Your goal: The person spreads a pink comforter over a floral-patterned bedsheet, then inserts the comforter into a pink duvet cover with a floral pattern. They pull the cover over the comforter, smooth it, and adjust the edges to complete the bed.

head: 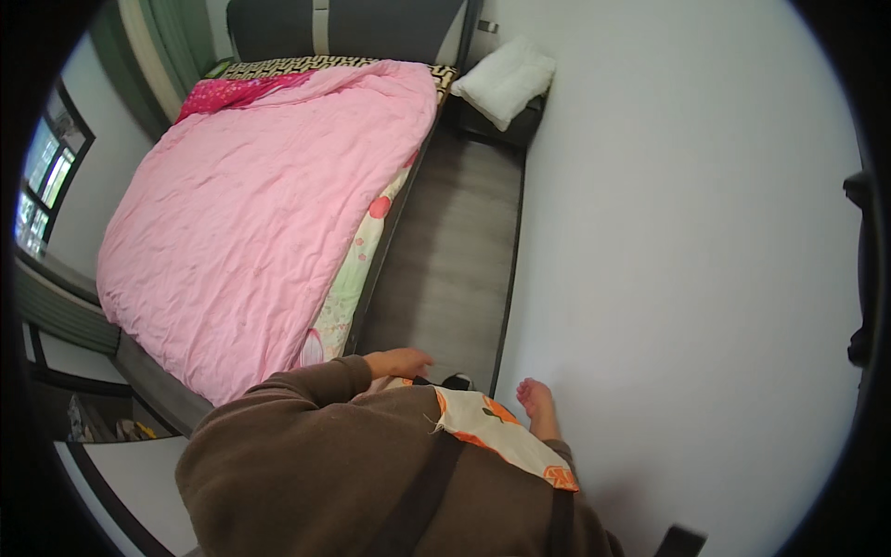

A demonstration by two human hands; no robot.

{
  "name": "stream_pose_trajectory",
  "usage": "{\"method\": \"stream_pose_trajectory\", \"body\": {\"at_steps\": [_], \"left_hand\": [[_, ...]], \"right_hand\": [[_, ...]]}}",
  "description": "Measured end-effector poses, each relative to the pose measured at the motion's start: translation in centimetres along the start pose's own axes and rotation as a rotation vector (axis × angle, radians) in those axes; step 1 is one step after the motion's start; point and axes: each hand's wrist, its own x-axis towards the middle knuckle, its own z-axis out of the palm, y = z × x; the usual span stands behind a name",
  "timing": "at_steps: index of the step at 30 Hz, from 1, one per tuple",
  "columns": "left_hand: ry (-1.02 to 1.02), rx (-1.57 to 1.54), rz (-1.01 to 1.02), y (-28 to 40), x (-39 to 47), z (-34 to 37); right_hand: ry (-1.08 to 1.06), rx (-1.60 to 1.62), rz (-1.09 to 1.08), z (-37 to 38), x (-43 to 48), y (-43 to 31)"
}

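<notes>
My left hand [405,362] hangs in front of my body, near the foot end of the bed's right side, and nothing shows in it. My right hand [534,397] is held low beside the white wall [682,244], its fingers loosely curled and empty. Ahead on the left, a pink quilt [257,209] covers most of the bed. A floral sheet [350,285] shows along the bed's right side. Near the headboard [397,28] lie a bright pink floral cloth [230,96] and a black-and-cream patterned cloth [278,66].
A narrow strip of grey wood-look floor [445,230] runs between bed and wall. At its far end a white pillow [507,83] rests on a dark nightstand [491,125]. Green curtains [174,42] hang at the left. A dark bed frame edge [390,250] borders the strip.
</notes>
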Motion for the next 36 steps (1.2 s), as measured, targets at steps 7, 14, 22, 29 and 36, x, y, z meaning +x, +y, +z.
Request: {"method": "stream_pose_trajectory", "body": {"at_steps": [7,14,22,29,36], "left_hand": [[0.536,-0.061,-0.371,-4.5,-1.6,-9.3],[0.567,-0.243,-0.449,-8.8,3.6,-16.2],[0.683,-0.192,-0.382,-16.5,15.2,-39.9],[0.736,-0.198,-0.359,-20.8,21.8,-54.5],[0.676,-0.35,-0.654,-24.4,24.1,-57.3]], "right_hand": [[0.022,-0.144,-0.081,7.2,12.5,-18.0],[-0.246,-0.433,-0.094,21.7,21.3,-27.6],[-0.302,-0.979,-0.211,31.7,28.5,-41.6],[-0.135,-0.73,-0.16,39.7,34.8,-50.8],[-0.553,-1.003,-0.01,48.3,47.6,-61.2]]}}
